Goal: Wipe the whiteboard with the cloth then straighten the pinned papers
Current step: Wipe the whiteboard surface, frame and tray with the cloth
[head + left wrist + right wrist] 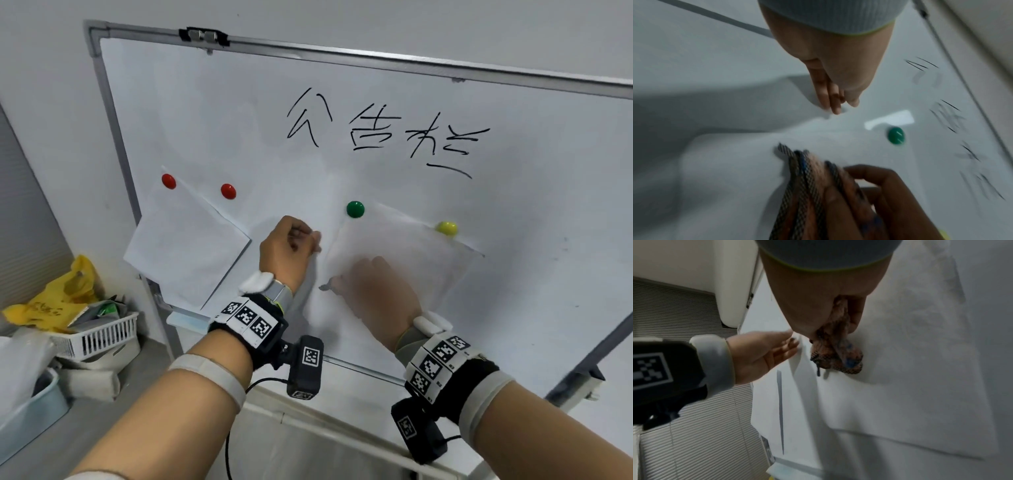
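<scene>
The whiteboard (239,120) carries black handwriting (376,133). A tilted left paper (185,246) hangs under two red magnets (168,181). The right paper (438,267) sits under a green magnet (355,209) and a yellow magnet (446,228). My left hand (317,241) pinches that sheet's left edge and holds it off the board; its fingertips (840,105) meet on the paper. My right hand (373,287) looks hazy through the sheet. It grips a brown patterned cloth (838,356) bunched against the board, and a dark tip of the cloth (327,285) pokes out.
A white basket (102,335) with a yellow bag (58,298) and clutter stands at the lower left. A pale eraser-like block (185,318) lies at the board's bottom left corner. Grey blinds (684,305) run along the left, and the board's frame (599,349) slants down on the right.
</scene>
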`<state>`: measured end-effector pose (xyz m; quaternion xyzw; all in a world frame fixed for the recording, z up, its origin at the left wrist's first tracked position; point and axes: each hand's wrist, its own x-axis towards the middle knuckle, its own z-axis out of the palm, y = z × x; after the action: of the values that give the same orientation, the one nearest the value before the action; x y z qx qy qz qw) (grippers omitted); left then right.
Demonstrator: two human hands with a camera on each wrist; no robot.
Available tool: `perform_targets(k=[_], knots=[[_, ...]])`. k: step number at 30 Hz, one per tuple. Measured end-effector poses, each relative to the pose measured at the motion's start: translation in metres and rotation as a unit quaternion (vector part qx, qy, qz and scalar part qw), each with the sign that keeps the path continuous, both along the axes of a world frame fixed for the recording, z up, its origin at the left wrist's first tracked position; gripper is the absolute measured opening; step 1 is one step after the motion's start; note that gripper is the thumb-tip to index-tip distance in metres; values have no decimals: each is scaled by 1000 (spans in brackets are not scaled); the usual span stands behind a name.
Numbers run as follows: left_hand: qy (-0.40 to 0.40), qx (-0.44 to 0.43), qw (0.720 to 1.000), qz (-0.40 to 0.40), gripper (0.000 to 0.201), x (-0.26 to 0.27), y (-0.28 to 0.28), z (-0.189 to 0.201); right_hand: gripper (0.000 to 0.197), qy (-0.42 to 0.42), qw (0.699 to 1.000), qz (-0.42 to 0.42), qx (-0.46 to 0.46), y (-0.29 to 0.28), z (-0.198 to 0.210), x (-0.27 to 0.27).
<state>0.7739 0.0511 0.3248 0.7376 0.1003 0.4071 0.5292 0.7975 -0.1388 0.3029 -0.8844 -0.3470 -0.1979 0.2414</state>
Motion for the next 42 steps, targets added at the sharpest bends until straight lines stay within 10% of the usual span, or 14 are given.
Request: perform_targets(k=[6,13,16,20,24,31,38,42], knots=[[175,-159,962,138,13,-11,77,-91,22,-10,996,91,-11,38,-28,0],[394,-281,870,87,71,-8,102,-163,45,-171,959,144,-175,77,-23,12],[423,-302,851,68,59,-21,98,-170,39,-153,959,140,-192,62,-43,15],[371,-446,815,-3,12,-24,93,-183,38,-114,971,84,-194,49,-62,14],[327,-590,730,-108,8,-23,76,-186,20,-112,986,36,-119,68,-30,7],[211,-686,684,-131,14,-15,78,-223,11,-305,951,54,10,117,20,26],[190,-714,652,-173,13,-15,87,-250,4,-193,957,109,-187,104,-90,21],[170,-692,687,-144,16,-17,96,-258,12,-148,968,95,-179,101,-137,-4]])
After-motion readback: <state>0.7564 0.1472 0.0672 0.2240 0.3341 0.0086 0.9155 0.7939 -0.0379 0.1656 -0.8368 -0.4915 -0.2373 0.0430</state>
